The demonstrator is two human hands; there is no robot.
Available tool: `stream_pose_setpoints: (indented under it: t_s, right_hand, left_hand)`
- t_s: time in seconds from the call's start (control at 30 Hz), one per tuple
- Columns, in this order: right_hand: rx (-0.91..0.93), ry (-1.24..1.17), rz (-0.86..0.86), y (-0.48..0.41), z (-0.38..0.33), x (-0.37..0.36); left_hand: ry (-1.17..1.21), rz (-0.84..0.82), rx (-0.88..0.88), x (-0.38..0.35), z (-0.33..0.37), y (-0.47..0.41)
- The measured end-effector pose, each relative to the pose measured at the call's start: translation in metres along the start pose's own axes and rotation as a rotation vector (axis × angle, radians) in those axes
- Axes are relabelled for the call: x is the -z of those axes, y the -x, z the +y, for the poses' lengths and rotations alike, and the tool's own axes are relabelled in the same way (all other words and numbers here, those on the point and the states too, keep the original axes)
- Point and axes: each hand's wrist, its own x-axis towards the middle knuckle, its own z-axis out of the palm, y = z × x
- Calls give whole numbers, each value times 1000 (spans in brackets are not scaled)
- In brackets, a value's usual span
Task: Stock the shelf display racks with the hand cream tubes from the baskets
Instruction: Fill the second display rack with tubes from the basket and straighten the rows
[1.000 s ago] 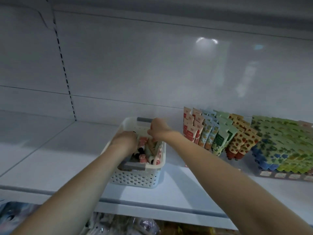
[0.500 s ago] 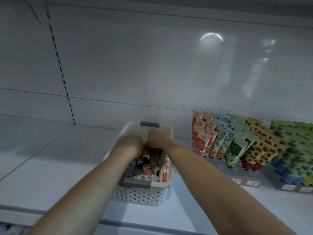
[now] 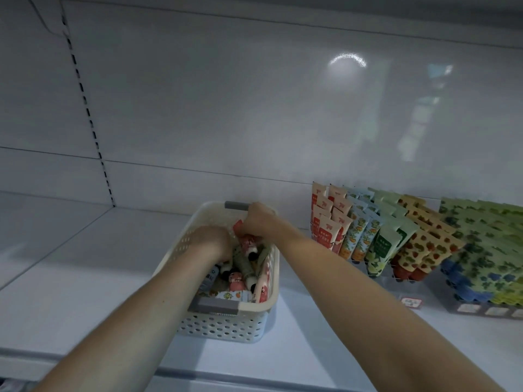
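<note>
A white perforated basket (image 3: 226,326) with grey handles stands on the white shelf (image 3: 85,278), holding several loose hand cream tubes (image 3: 243,267). Both my hands are inside it. My left hand (image 3: 210,240) reaches down among the tubes, its fingers hidden. My right hand (image 3: 259,222) is at the basket's far end, gripping a red-and-white tube (image 3: 239,226) by its top. To the right stands a display rack (image 3: 376,236) filled with rows of red, blue, green and orange tubes.
A second rack (image 3: 486,250) packed with green and blue patterned tubes sits at the far right, with price labels (image 3: 410,302) in front. The shelf's back wall has a slotted upright (image 3: 90,128) at the left. Bare shelf lies left of the basket.
My head has come closer to the shelf, so the basket looks larger. My right hand has shifted slightly right and now grips a red tube; the left hand stays among the tubes.
</note>
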Motion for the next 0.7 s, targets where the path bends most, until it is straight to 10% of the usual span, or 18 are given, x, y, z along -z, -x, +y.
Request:
stream_pose_setpoints:
  t_s: [0.7]
  right_hand:
    - [269,-800,216,85,36,54]
  left_hand:
    - [257,-34,-77,2,-4,-1]
